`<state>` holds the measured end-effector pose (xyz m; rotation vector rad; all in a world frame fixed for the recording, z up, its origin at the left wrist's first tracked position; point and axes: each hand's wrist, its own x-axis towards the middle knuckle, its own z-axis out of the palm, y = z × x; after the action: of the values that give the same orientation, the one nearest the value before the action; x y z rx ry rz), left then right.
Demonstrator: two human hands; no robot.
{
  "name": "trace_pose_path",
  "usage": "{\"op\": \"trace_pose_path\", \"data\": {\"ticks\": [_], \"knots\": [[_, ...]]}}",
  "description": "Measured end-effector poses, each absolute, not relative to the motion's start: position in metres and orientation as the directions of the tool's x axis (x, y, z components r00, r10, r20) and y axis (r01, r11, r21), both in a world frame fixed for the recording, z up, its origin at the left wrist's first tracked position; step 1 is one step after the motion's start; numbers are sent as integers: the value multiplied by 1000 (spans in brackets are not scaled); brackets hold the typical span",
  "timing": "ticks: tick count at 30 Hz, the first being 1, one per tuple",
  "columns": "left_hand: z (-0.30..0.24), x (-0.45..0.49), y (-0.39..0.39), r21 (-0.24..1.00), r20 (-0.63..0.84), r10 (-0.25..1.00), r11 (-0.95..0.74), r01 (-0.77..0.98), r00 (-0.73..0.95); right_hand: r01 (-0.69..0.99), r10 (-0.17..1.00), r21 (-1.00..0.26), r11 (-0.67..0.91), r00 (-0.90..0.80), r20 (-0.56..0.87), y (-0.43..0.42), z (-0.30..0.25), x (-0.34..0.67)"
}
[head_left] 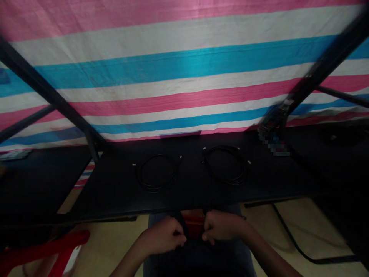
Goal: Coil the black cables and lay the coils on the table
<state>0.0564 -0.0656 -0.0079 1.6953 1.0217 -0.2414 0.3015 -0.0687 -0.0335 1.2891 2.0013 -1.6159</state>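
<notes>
My left hand (168, 234) is low over my lap, in front of the table's near edge, with its fingers curled and pinched together. Facing it is my right hand (220, 226), closed in the same way. A gap parts the two hands, and dark, dim cloth lies about them. Whatever the fingertips may hold is too dark to make out. A red surface (194, 227) shows between the hands. Beyond them, two coiled black cables lie on the black table (190, 192): the left coil (155, 188) and the right coil (230, 181), both with small light connector ends.
Dark slanted frame posts rise at left (49, 100) and right (323, 65). A striped sheet (184, 65) hangs behind the table. Clear plastic packaging (273, 119) is by the right post. A red stool (66, 244) stands at lower left, and a black metal leg (291, 234) at right.
</notes>
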Motion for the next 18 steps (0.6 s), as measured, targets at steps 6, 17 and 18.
{"op": "trace_pose_path", "data": {"ticks": [6,17,18], "knots": [[23,24,-58,716,-664,403,100,691,630,810,545,-584,-57,-465,-698,-58,7,338],[20,64,-86,497,-580,595,-282,821,556,777,470,-614,140,-598,-649,-76,9,276],[21,67,-88,490,-590,595,-274,828,546,773,477,-617,146,-601,-641,-76,8,275]]}}
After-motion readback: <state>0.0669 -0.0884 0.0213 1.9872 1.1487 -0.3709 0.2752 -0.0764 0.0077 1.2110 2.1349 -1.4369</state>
